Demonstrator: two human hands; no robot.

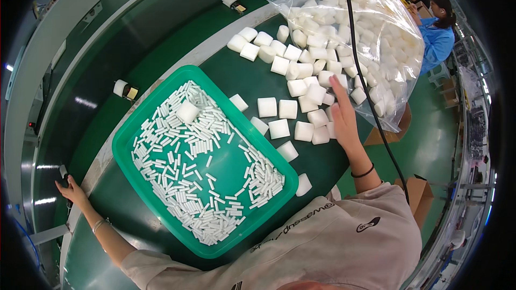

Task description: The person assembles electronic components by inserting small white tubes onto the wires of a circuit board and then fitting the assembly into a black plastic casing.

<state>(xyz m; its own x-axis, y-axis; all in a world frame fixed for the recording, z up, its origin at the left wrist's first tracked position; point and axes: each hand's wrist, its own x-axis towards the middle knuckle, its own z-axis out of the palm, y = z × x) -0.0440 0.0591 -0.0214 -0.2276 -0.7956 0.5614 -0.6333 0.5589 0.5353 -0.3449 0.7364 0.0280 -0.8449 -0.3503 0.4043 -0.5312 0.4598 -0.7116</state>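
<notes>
At the far left, my left hand (pixel 74 192) reaches over the table edge. Its fingers are around a small black part with a white top (pixel 64 172), partly hidden by them. My right hand (pixel 344 114) is open on the right, fingers straight, its edge against a loose spread of white foam plugs (pixel 304 131). Between my arms lies a green tray (pixel 122 153) with many short white sticks (pixel 196 204) scattered in it. One foam plug (pixel 187 111) rests on the sticks near the tray's far end.
A large clear plastic bag (pixel 376 27) of foam plugs spills onto the dark green table (pixel 226 72). A black cable (pixel 356 59) hangs across the right side. Two similar parts (pixel 124 89) (pixel 234 4) sit beyond the table edge. Cardboard boxes (pixel 419 196) and co-workers (pixel 436 37) are at right.
</notes>
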